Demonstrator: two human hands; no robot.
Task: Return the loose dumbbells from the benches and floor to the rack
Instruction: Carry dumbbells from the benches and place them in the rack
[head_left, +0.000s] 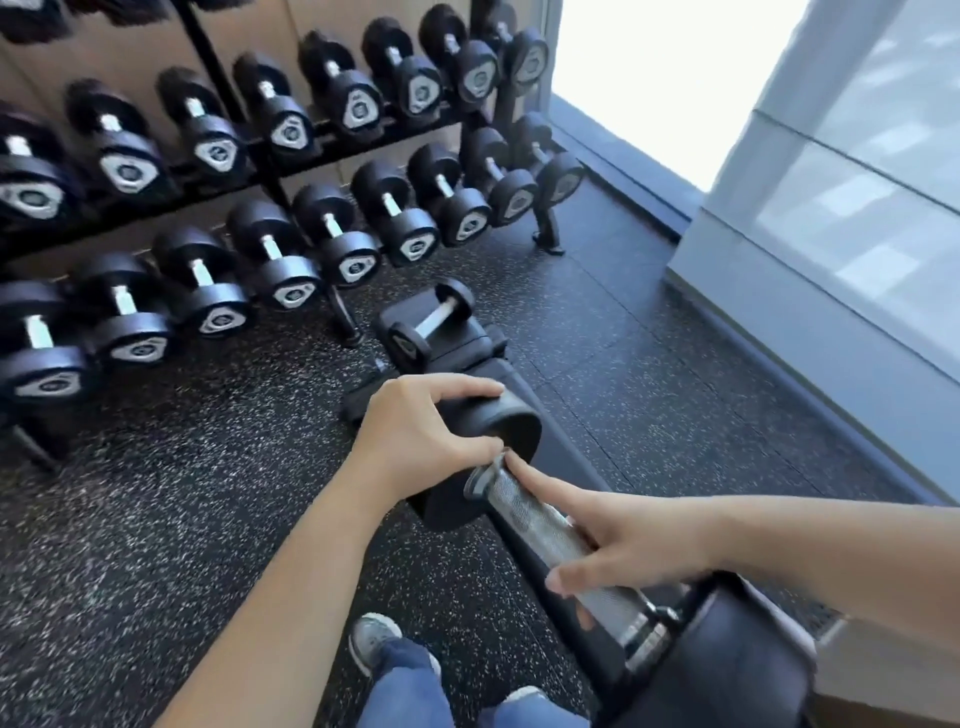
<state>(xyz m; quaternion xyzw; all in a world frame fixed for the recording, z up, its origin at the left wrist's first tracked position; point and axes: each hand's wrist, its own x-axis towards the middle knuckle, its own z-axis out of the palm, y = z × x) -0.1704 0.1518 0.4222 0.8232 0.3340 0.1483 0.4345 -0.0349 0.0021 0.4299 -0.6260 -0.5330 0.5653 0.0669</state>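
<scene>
1. From my station I see black rubber floor (156, 493) flecked with white across most of the frame.
2. At upper left a tan wall (249, 26) shows in flat panels.
3. At upper right a window (675, 78) glares white with daylight.
4. A dark sill (623, 156) runs beneath it.
5. At right stands a pale frosted panel (857, 208).

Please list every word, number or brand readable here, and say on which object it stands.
None can be read.
Silver triangular end plates of the racked black dumbbells: marks present, too blurred to read.
Small loose black dumbbell: end plate too blurred.
Large black dumbbell with knurled steel handle: no label visible.
</scene>
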